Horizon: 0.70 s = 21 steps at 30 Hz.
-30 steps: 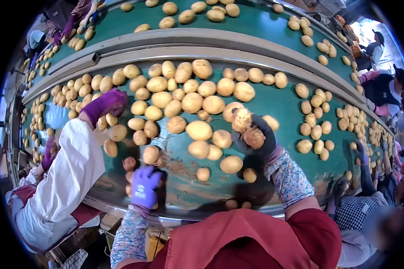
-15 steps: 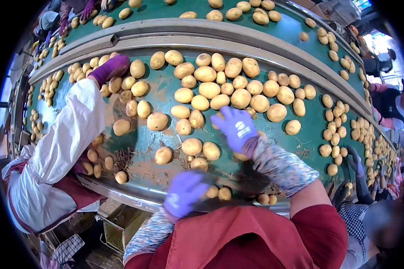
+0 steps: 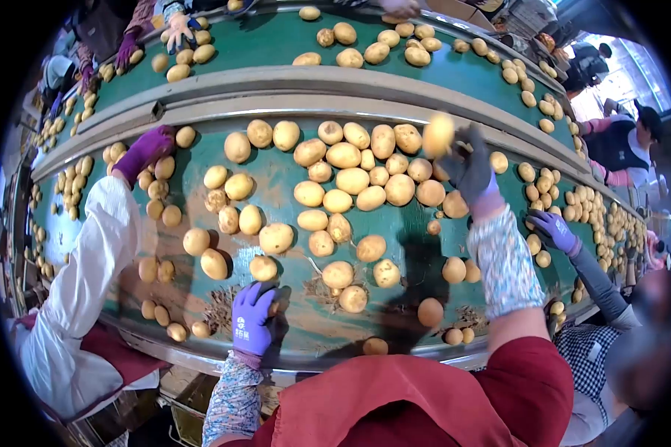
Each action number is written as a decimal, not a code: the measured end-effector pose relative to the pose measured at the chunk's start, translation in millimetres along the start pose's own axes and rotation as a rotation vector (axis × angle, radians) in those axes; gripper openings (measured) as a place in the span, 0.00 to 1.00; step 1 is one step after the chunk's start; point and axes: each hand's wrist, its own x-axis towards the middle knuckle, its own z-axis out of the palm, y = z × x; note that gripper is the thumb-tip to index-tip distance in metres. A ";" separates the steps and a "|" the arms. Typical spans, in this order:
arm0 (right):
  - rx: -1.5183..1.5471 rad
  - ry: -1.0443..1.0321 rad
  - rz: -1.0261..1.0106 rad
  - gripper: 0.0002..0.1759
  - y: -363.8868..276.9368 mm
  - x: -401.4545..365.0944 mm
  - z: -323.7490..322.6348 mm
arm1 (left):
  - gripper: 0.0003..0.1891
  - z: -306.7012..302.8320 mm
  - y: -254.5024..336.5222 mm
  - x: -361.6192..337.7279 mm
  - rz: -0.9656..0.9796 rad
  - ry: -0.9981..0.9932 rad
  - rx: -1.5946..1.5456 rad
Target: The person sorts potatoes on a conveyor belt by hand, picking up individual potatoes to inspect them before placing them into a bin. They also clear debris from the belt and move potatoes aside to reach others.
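Observation:
My left hand (image 3: 252, 320), in a purple glove, is low over the near side of the green belt (image 3: 306, 287). Its fingers curl round a small potato (image 3: 273, 307) that is mostly covered. Farther right, my right hand (image 3: 470, 170) is raised near the belt's far rail with its dark palm side showing. A blurred yellow potato (image 3: 438, 134) is right beside its fingertips; the fingers are smeared, and whether they grip it I cannot tell. Several potatoes (image 3: 352, 180) lie in a loose group between the hands and the far rail.
At the left, a co-worker's purple-gloved hand (image 3: 155, 145) is among potatoes. Another co-worker's hand (image 3: 555, 229) reaches in at the right. Beyond the metal rail (image 3: 291, 78), a second belt (image 3: 268, 37) carries potatoes, with other people's hands over it. Soil and roots lie on the near belt.
My left hand has moved left and down onto the belt by a potato. My right hand has moved right and away from me and turned over. The left co-worker's arm has shifted left.

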 end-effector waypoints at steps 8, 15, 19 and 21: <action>-1.846 0.090 -0.299 0.29 85.4 64.5 81.1 | 0.17 -20.8 -19.6 -9.7 0.124 0.053 0.091; -1.646 -0.300 -0.540 0.40 114.6 10.4 53.9 | 0.19 -12.7 -21.4 -9.9 0.370 -0.245 -0.074; -0.166 -0.086 0.048 0.32 86.2 45.0 80.5 | 0.18 -22.1 -44.1 -2.3 0.312 -0.316 -0.209; 0.142 -0.089 -0.181 0.35 61.9 63.3 109.4 | 0.22 -30.8 -63.8 -10.3 0.288 -0.260 -0.054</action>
